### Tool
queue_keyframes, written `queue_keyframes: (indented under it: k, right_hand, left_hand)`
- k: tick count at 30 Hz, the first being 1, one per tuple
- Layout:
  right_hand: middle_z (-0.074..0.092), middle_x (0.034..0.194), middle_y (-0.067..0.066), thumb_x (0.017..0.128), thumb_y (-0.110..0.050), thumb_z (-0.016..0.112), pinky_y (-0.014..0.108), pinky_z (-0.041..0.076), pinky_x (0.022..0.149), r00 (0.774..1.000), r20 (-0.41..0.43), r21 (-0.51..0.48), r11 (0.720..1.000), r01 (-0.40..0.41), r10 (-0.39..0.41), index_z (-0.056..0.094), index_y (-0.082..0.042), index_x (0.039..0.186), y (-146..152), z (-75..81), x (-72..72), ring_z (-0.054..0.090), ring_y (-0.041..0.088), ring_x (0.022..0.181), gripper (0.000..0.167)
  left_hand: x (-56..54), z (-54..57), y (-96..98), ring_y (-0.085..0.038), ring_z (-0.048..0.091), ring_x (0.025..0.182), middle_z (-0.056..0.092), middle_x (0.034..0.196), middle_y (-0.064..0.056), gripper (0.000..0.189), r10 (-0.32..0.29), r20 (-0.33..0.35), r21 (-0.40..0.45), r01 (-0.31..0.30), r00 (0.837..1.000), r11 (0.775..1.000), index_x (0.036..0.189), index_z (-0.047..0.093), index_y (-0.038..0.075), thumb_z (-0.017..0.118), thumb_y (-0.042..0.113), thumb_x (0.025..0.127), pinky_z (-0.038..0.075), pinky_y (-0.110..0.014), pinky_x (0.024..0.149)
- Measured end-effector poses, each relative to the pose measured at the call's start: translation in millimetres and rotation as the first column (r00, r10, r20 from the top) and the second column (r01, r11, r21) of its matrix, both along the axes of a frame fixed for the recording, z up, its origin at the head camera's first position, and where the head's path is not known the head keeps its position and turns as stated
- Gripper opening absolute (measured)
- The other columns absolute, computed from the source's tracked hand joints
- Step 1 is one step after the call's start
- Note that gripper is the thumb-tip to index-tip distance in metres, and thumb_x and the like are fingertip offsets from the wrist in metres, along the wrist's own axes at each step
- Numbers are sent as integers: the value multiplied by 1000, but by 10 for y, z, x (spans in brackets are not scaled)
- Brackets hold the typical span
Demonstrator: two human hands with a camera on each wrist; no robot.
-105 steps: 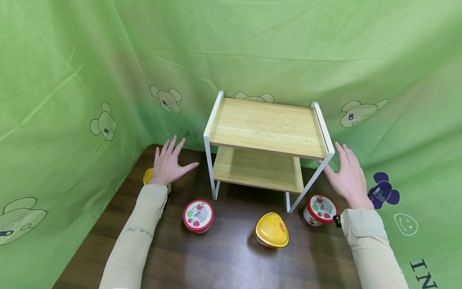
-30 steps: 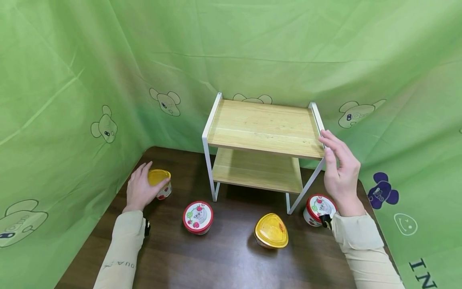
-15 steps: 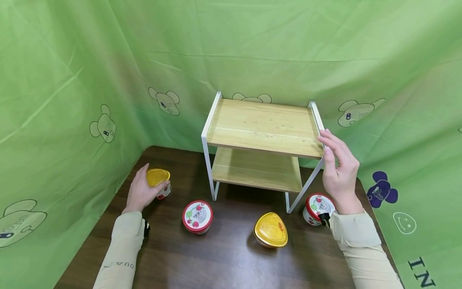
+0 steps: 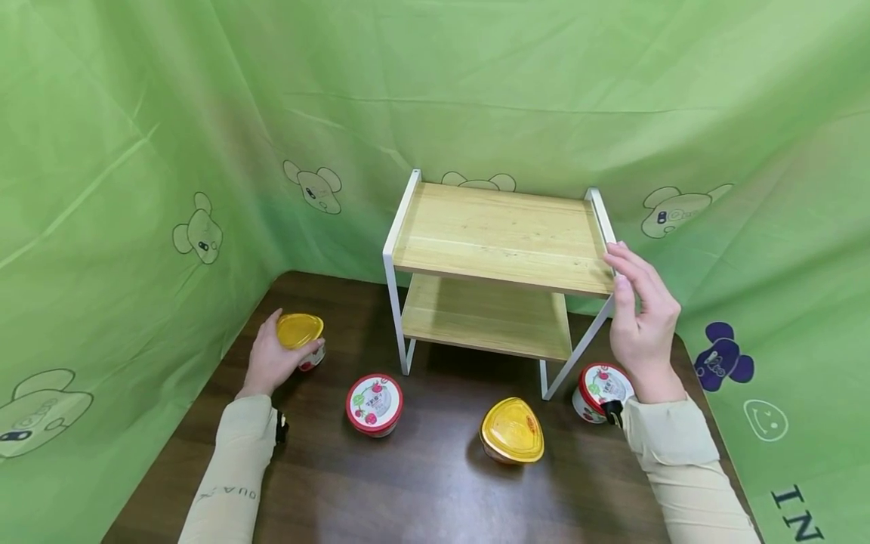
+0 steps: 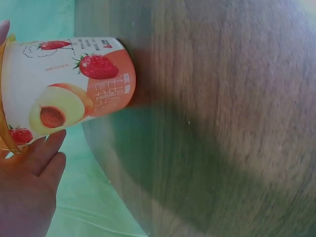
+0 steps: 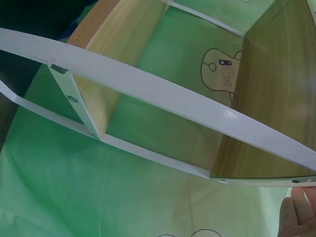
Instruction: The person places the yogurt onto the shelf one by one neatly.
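My left hand (image 4: 270, 363) grips a paper cup with a yellow lid (image 4: 300, 331) on the left of the table, thumb on one side and fingers on the other. Strawberries and a cut peach are printed on the cup's side (image 5: 64, 89) in the left wrist view, and its base is at the tabletop. My right hand (image 4: 644, 321) holds the upper right rail of a two-tier shelf (image 4: 503, 234), with bent fingers over the white rail (image 4: 601, 219) and the thumb in front. Just the fingertips (image 6: 289, 212) show at that rail in the right wrist view.
Before the shelf stand a red-lidded cup (image 4: 374, 406) and a yellow-lidded, rounded-triangular cup (image 4: 512, 431). Another red-lidded cup (image 4: 603, 387) is beside the shelf's right leg, below my right wrist. A green printed curtain (image 4: 516, 91) encloses the dark wooden table (image 4: 408, 491) behind and at the sides.
Over the earlier frames my left hand has come left and down onto the yellow-lidded cup. My right hand has shifted from outside the shelf onto its rail. In the last second both hold nearly still.
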State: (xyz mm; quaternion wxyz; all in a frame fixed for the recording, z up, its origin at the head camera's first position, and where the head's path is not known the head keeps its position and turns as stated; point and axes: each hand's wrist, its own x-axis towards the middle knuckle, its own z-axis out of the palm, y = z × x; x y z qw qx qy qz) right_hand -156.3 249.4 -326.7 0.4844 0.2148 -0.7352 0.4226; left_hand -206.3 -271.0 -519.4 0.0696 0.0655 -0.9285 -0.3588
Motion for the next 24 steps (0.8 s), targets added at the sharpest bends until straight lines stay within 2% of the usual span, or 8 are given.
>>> queue_keyframes:
  k: [10,24]
  right_hand:
    - [67,121,28,100,-11,52,42,43,109,1000,6,2,1000,3,-3,69,14,112,4,-1,3,59,45,122,32]
    - [67,121,27,100,-12,52,41,43,109,1000,5,7,1000,10,-10,70,13,113,11,-7,0,59,44,122,33]
  left_hand:
    - [-5,14,63,-47,44,125,35,142,-29,113,39,-16,54,-38,999,998,156,22,-1,83,55,80,40,-64,104]
    - [-28,38,84,-50,39,129,24,143,-28,106,38,-46,133,-32,998,991,156,13,4,80,46,86,36,-63,108]
